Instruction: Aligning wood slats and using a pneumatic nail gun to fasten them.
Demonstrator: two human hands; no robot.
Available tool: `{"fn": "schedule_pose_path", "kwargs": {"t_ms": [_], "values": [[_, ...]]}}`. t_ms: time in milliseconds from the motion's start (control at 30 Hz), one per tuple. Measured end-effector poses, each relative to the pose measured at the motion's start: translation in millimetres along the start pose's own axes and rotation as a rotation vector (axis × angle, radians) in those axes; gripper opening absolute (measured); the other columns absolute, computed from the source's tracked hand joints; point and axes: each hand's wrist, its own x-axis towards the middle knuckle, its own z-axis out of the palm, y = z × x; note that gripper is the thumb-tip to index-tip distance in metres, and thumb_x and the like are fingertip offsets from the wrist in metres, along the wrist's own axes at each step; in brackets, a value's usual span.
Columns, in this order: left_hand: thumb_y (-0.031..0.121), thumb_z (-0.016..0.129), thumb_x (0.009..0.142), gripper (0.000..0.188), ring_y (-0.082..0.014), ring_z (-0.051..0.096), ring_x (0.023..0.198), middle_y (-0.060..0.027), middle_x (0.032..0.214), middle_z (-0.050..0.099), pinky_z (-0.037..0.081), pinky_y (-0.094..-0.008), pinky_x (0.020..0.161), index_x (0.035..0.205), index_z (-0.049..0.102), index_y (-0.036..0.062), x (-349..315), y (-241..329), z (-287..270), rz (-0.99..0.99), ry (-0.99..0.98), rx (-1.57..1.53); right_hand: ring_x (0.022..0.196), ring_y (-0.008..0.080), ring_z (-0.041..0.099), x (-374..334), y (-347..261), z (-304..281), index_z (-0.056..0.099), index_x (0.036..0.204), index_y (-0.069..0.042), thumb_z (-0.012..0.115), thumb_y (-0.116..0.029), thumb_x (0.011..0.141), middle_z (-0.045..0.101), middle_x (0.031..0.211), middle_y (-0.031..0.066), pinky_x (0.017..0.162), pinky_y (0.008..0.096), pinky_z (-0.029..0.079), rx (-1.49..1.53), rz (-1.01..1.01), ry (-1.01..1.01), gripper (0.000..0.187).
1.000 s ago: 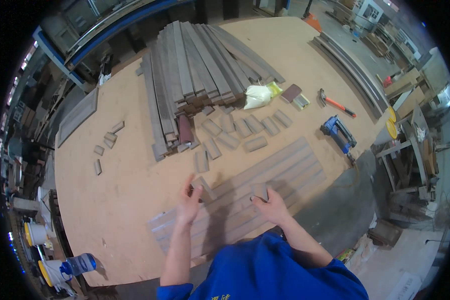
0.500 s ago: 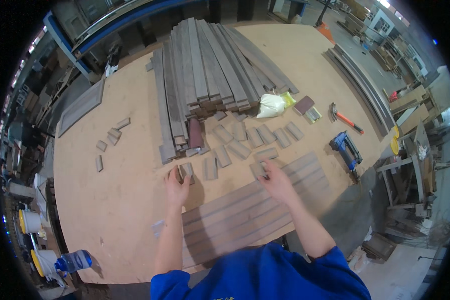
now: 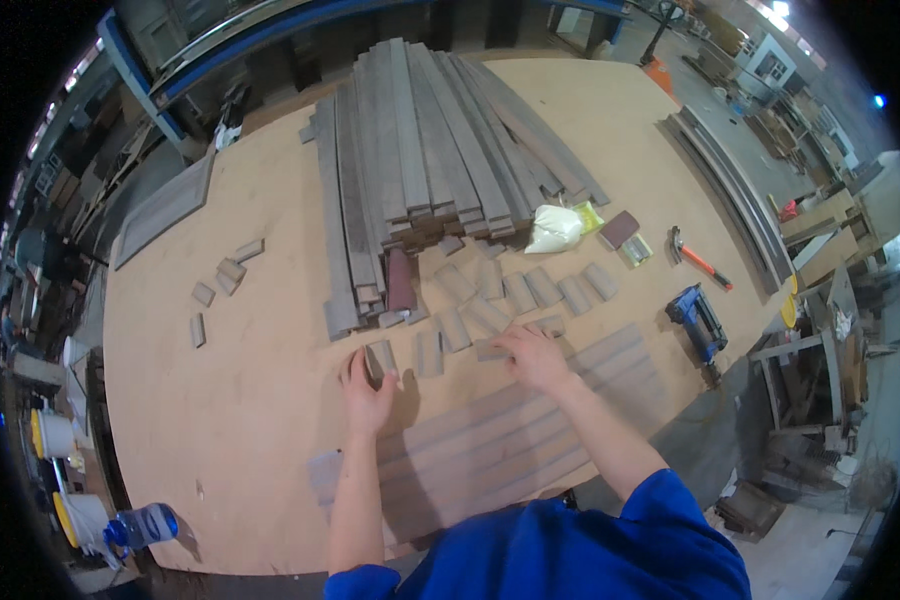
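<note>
My left hand [image 3: 368, 398] has its thumb and fingers closed around a small grey-brown wooden block [image 3: 381, 357] near the middle of the table. To the right, my right hand [image 3: 538, 360] pinches another short wooden piece [image 3: 489, 350] at its end, just beyond a flat panel of joined grey boards [image 3: 490, 435]. Between the two hands stands a small block [image 3: 429, 353]. Several more short pieces [image 3: 519, 292] lie scattered past my right hand. A dark red sandpaper roll [image 3: 400, 280] rests against the end of a large stack of long grey strips [image 3: 410, 150].
A blue nail gun [image 3: 698, 322] and an orange-handled hammer [image 3: 702, 264] lie at the right. A white bag [image 3: 554, 229] sits by the stack. Long dark strips [image 3: 727, 195] line the right edge. A framed panel [image 3: 166, 210] and a water bottle [image 3: 146, 525] are on the left.
My right hand has moved left and a little away from me, bringing the short piece with it. The left hand stays at its block. The whole view has shifted slightly.
</note>
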Motion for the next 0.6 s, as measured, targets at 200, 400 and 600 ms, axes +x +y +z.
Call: {"fn": "schedule_pose_path", "kwargs": {"t_ms": [200, 400, 600], "values": [[0.026, 0.077, 0.085, 0.075, -0.0437, 0.038, 0.139, -0.0235, 0.148, 0.044, 0.034, -0.0518, 0.117, 0.148, 0.045, 0.0000, -1.4, 2.7, -3.8, -0.014, -0.038, 0.041, 0.118, 0.0392, 0.061, 55.1, 41.1, -35.2, 0.065, 0.129, -0.016, 0.076, -0.025, 0.080, 0.062, 0.133, 0.0146, 0.105, 0.0490, 0.048, 0.202, 0.279, 0.171, 0.052], [0.025, 0.077, 0.085, 0.074, -0.0439, 0.039, 0.139, -0.0237, 0.147, 0.044, 0.035, -0.0510, 0.116, 0.147, 0.046, -0.0017, 1.4, 13.7, -9.0, -0.023, -0.091, 0.061, 0.127, 0.0399, 0.056, 116.7, 144.6, -40.4, 0.048, 0.147, -0.017, 0.081, -0.023, 0.077, 0.046, 0.151, 0.0148, 0.107, 0.0476, 0.049, -0.023, 0.442, 0.415, 0.078], [0.023, 0.075, 0.086, 0.071, -0.0396, 0.044, 0.137, -0.0227, 0.146, 0.047, 0.038, -0.0484, 0.114, 0.147, 0.047, -0.0021, 6.1, 1.5, -8.2, -0.058, -0.068, 0.020, 0.121, 0.0381, 0.062, 128.2, 163.4, -51.2, 0.057, 0.135, -0.010, 0.084, -0.021, 0.074, 0.061, 0.135, 0.0166, 0.101, 0.0455, 0.052, 0.181, 0.603, 0.239, 0.067]]}}
